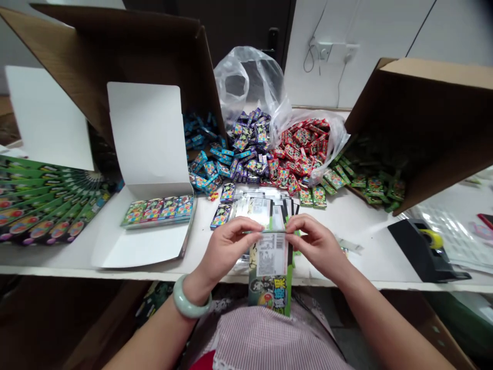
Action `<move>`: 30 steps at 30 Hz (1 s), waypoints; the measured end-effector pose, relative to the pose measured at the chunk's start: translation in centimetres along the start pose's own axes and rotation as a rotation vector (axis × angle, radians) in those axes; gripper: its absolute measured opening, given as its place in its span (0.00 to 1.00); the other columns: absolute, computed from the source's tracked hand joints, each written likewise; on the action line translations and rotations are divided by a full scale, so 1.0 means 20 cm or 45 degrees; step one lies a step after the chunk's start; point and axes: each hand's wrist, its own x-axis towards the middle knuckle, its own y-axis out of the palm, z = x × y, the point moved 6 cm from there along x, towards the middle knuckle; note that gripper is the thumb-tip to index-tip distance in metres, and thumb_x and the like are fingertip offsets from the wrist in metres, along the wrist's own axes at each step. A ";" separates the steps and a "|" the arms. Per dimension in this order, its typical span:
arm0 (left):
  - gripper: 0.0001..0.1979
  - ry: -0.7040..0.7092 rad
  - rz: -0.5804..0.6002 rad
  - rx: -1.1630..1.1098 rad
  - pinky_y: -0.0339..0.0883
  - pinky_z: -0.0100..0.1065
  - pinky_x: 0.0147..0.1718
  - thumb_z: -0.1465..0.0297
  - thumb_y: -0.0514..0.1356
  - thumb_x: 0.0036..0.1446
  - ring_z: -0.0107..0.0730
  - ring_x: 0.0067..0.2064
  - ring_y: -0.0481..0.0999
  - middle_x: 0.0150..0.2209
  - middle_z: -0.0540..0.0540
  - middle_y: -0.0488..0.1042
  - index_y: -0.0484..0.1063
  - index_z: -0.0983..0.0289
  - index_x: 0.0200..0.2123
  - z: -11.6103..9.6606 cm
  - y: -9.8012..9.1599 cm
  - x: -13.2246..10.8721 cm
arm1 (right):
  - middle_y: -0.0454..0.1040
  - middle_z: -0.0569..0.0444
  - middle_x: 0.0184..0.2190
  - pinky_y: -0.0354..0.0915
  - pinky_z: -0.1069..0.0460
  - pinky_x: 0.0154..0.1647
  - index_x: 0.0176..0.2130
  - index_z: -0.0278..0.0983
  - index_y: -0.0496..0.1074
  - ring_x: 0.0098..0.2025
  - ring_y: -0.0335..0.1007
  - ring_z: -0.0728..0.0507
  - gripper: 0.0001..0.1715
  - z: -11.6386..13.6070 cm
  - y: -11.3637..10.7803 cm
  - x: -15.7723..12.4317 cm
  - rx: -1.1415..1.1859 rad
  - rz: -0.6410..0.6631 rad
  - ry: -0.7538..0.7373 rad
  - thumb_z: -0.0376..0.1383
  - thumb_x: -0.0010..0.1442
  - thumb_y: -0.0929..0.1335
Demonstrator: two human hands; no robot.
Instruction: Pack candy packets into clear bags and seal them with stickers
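Observation:
My left hand (227, 246) and my right hand (316, 244) both pinch the top edge of a green printed pouch (270, 277) with a white barcode label, held upright over the table's front edge. Just behind it lies a stack of flat pouches (265, 205). Small candy boxes lie in heaps beyond: blue ones (206, 162), purple ones (250, 144), red ones (300, 151) in a clear plastic bag, green ones (365, 180). An open white display box (150, 205) to the left holds a row of small boxes.
Large cardboard cartons stand tipped at the back left (115, 61) and right (423, 118). A fan of green packets (42, 205) covers the far left. A black tape dispenser (423, 249) sits at the right. A clear bag (246, 82) stands behind the piles.

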 end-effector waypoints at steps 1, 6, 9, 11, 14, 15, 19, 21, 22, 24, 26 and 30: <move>0.03 0.011 0.012 0.005 0.72 0.32 0.40 0.71 0.66 0.51 0.32 0.39 0.77 0.35 0.55 0.77 0.76 0.64 0.31 -0.01 0.01 0.00 | 0.70 0.52 0.37 0.67 0.52 0.31 0.34 0.39 0.70 0.39 0.68 0.45 0.06 0.02 0.00 0.00 -0.069 0.019 -0.036 0.39 0.59 0.69; 0.06 -0.158 -0.030 -0.052 0.68 0.29 0.30 0.70 0.66 0.50 0.27 0.31 0.73 0.29 0.51 0.74 0.74 0.64 0.31 0.01 0.02 0.03 | 0.72 0.53 0.35 0.65 0.52 0.32 0.37 0.38 0.70 0.36 0.68 0.46 0.08 0.03 0.00 0.04 -0.062 0.065 0.082 0.40 0.58 0.70; 0.06 -0.181 -0.044 -0.007 0.64 0.28 0.26 0.69 0.66 0.48 0.26 0.27 0.69 0.26 0.50 0.72 0.74 0.64 0.29 0.01 0.02 0.05 | 0.72 0.55 0.30 0.63 0.53 0.28 0.35 0.37 0.71 0.31 0.67 0.48 0.08 0.03 0.02 0.07 0.027 0.132 0.177 0.40 0.58 0.69; 0.05 -0.136 -0.021 0.041 0.64 0.29 0.26 0.69 0.65 0.49 0.27 0.28 0.68 0.26 0.51 0.71 0.72 0.64 0.27 0.00 0.01 0.05 | 0.71 0.56 0.28 0.62 0.53 0.27 0.33 0.37 0.71 0.29 0.66 0.48 0.07 0.04 0.03 0.09 -0.001 0.158 0.172 0.39 0.58 0.69; 0.06 -0.025 0.085 0.089 0.66 0.32 0.32 0.69 0.62 0.53 0.30 0.32 0.70 0.28 0.53 0.72 0.71 0.63 0.26 -0.03 0.02 0.04 | 0.72 0.54 0.29 0.63 0.53 0.28 0.32 0.38 0.71 0.31 0.67 0.47 0.08 0.07 0.02 0.07 -0.104 0.197 0.082 0.39 0.61 0.67; 0.06 0.011 0.117 0.095 0.67 0.33 0.34 0.69 0.61 0.55 0.31 0.33 0.71 0.29 0.53 0.72 0.72 0.63 0.26 -0.04 0.01 0.03 | 0.72 0.53 0.31 0.65 0.52 0.29 0.32 0.38 0.71 0.33 0.68 0.47 0.08 0.08 0.02 0.06 -0.139 0.216 0.025 0.39 0.62 0.66; 0.05 0.053 0.180 0.088 0.68 0.36 0.41 0.70 0.60 0.58 0.33 0.39 0.74 0.35 0.56 0.74 0.73 0.63 0.30 -0.02 0.01 -0.01 | 0.71 0.50 0.40 0.69 0.48 0.39 0.38 0.41 0.72 0.44 0.69 0.43 0.03 0.09 0.02 0.00 -0.252 0.182 -0.214 0.37 0.62 0.67; 0.03 0.041 0.179 0.061 0.68 0.36 0.40 0.70 0.62 0.57 0.34 0.39 0.74 0.35 0.56 0.74 0.73 0.63 0.32 0.01 0.01 -0.02 | 0.70 0.50 0.39 0.69 0.47 0.40 0.39 0.42 0.71 0.44 0.69 0.43 0.02 0.07 0.02 -0.02 -0.276 0.109 -0.254 0.36 0.63 0.67; 0.02 0.036 0.163 0.048 0.68 0.35 0.40 0.70 0.62 0.56 0.33 0.39 0.74 0.35 0.55 0.74 0.73 0.63 0.33 0.03 0.02 -0.02 | 0.70 0.51 0.39 0.69 0.47 0.40 0.39 0.42 0.70 0.44 0.69 0.44 0.02 0.06 0.03 -0.03 -0.277 0.080 -0.257 0.35 0.63 0.66; 0.02 0.028 0.099 0.042 0.68 0.33 0.38 0.71 0.63 0.55 0.31 0.38 0.73 0.34 0.53 0.73 0.72 0.63 0.34 0.05 0.02 -0.01 | 0.69 0.51 0.39 0.69 0.48 0.39 0.38 0.42 0.70 0.43 0.69 0.44 0.02 0.05 0.03 -0.03 -0.261 0.040 -0.246 0.34 0.63 0.66; 0.03 0.027 0.059 0.057 0.68 0.31 0.38 0.72 0.62 0.56 0.30 0.37 0.73 0.34 0.53 0.72 0.72 0.63 0.35 0.06 0.03 -0.01 | 0.69 0.51 0.39 0.69 0.49 0.38 0.38 0.42 0.70 0.43 0.69 0.45 0.02 0.04 0.03 -0.03 -0.233 0.005 -0.229 0.34 0.63 0.67; 0.02 0.052 0.070 0.093 0.68 0.32 0.36 0.71 0.61 0.57 0.31 0.37 0.72 0.34 0.53 0.72 0.72 0.63 0.34 0.06 0.04 -0.01 | 0.69 0.51 0.40 0.69 0.49 0.38 0.38 0.41 0.70 0.45 0.68 0.44 0.02 0.00 0.04 -0.03 -0.107 -0.066 -0.159 0.35 0.62 0.67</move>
